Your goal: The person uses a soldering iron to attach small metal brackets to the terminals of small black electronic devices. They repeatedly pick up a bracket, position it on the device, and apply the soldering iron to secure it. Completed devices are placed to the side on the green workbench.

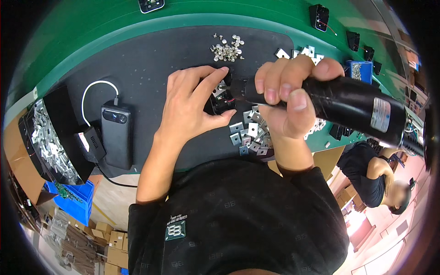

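My left hand (188, 101) grips a small black plastic housing (219, 106) from its left side, thumb near and fingers far. Some metal and a bit of red wire show inside the housing. In my right hand (293, 98) is a black electric screwdriver (355, 103), lying nearly level with its nose pointing left into the housing. The bit meets the metal part there; whether a screw sits under it I cannot tell. Just beyond the housing lies a pile of silvery screws (228, 50). Square metal plates with holes (252, 130) are heaped between my hands on the near side.
A black power bank (117, 133) with a white cable lies left on the dark mat (151, 59). Further left stands a black bin (68, 114) of metal pieces above a blue bin (82, 208). Right are a blue tray (365, 73) and more black housings (319, 18). Another person (378, 176) sits at right.
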The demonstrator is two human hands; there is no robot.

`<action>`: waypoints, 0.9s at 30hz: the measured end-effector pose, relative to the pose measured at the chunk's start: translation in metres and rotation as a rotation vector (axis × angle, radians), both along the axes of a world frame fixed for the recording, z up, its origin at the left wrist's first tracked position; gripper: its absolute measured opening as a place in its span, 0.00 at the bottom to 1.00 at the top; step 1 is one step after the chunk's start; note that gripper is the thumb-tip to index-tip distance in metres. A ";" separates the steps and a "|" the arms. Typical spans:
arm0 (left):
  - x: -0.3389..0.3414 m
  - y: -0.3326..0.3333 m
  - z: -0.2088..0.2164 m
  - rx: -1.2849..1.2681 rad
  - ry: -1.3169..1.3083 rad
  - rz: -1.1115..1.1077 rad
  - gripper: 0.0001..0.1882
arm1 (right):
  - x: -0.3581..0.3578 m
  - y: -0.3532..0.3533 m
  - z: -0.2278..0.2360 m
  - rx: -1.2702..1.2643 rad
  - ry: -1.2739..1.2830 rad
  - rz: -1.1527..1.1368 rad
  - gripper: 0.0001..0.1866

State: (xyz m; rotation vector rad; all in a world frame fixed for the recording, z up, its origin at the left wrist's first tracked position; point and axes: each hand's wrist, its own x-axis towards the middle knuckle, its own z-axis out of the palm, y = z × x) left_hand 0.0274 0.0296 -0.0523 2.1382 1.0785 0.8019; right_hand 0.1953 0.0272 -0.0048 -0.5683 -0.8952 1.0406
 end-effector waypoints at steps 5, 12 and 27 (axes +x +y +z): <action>0.002 0.005 -0.002 0.024 -0.003 -0.013 0.37 | 0.007 0.002 -0.004 0.039 -0.122 0.093 0.21; -0.004 0.008 0.005 0.012 0.047 -0.029 0.37 | -0.008 -0.006 -0.001 0.070 -0.068 0.038 0.21; -0.299 0.003 0.145 0.366 0.770 1.112 0.30 | 0.033 -0.037 0.001 -0.073 0.089 -0.002 0.21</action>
